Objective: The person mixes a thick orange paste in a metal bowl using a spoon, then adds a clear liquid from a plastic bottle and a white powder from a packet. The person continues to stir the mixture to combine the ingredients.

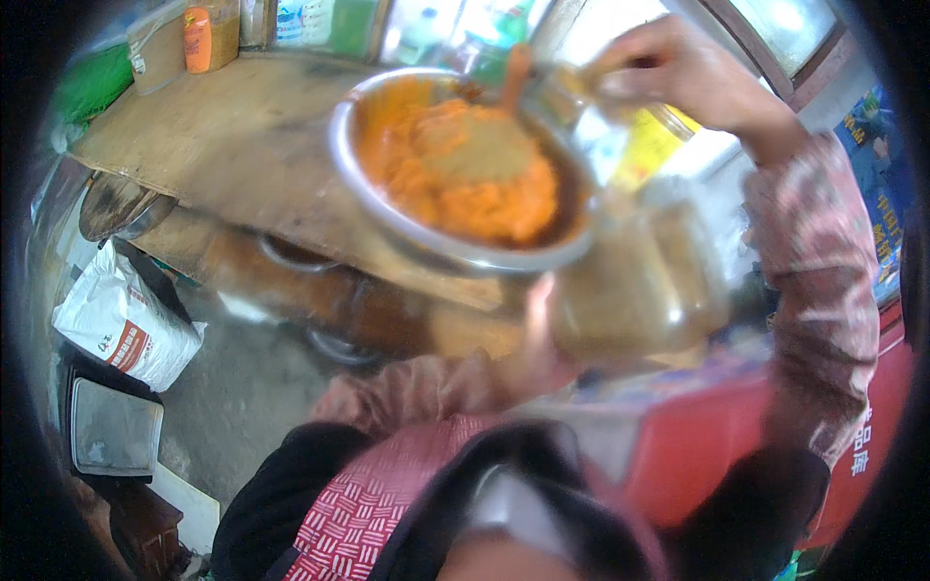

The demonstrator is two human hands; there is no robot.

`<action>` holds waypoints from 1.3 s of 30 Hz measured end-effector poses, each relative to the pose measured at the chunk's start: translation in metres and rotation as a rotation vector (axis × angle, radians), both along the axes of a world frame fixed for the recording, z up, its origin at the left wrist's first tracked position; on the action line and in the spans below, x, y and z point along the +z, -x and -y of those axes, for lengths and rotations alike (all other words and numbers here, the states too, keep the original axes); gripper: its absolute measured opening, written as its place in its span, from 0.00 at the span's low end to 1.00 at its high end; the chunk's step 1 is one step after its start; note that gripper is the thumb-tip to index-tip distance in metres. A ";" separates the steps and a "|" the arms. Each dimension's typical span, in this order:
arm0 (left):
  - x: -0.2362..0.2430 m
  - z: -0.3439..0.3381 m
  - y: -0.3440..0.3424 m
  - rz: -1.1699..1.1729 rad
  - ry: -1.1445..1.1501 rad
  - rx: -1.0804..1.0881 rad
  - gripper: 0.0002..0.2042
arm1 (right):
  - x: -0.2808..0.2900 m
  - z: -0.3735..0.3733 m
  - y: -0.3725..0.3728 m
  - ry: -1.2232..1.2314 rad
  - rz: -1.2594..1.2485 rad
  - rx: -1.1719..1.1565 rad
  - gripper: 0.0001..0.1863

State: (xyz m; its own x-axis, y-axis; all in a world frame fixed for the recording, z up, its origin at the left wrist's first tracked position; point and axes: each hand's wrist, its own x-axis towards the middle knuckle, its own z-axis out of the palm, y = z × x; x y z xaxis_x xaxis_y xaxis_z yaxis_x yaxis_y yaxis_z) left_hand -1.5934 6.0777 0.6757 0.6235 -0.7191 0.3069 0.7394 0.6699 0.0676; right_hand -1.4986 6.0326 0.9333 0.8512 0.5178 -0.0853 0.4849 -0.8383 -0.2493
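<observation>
A large metal bowl (463,254) holds a mound of orange mash (513,208) with a patch of brownish powder (480,145) on top. A reddish-brown handle (516,77) sticks up from the bowl's far side. My left hand (541,334), smeared by motion, grips the side of a clear jar (639,290) with brownish-yellow contents, just right of the bowl. Up at the right, my right hand (673,73) is raised with its fingers pinched. A blurred yellowish thing (567,95) is at its fingertips, too smeared to name.
The bowl stands on a wooden worktop (242,126). An orange-labelled bottle (199,39) and a tub (155,58) stand at the back left. Below left are a white sack (126,320) and a grey-topped box (116,426). A red chest (707,445) is at the right.
</observation>
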 end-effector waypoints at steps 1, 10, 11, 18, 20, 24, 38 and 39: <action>0.000 0.001 0.001 -0.013 0.002 -0.008 0.33 | -0.009 -0.010 -0.007 -0.038 -0.099 0.065 0.10; -0.009 0.012 0.001 -0.034 -0.072 0.027 0.34 | -0.056 -0.007 -0.023 0.184 0.271 0.461 0.14; -0.009 0.010 0.001 -0.009 -0.086 0.036 0.34 | -0.059 0.000 -0.029 0.198 0.248 0.523 0.16; 0.016 0.011 0.003 0.081 -0.303 0.063 0.34 | 0.019 0.066 0.041 0.023 0.545 -0.238 0.07; 0.018 -0.001 0.004 0.115 -0.386 0.096 0.34 | 0.016 0.138 0.014 0.149 0.408 -0.312 0.12; 0.008 -0.027 0.013 0.156 -0.471 0.136 0.35 | -0.041 0.197 0.066 0.317 -0.104 -0.352 0.46; -0.001 -0.028 0.027 0.160 -0.538 0.115 0.37 | -0.136 0.241 0.076 0.425 -0.161 -0.222 0.59; 0.000 -0.025 0.029 0.155 -0.514 0.101 0.37 | -0.143 0.261 0.070 0.086 -0.090 -0.084 0.59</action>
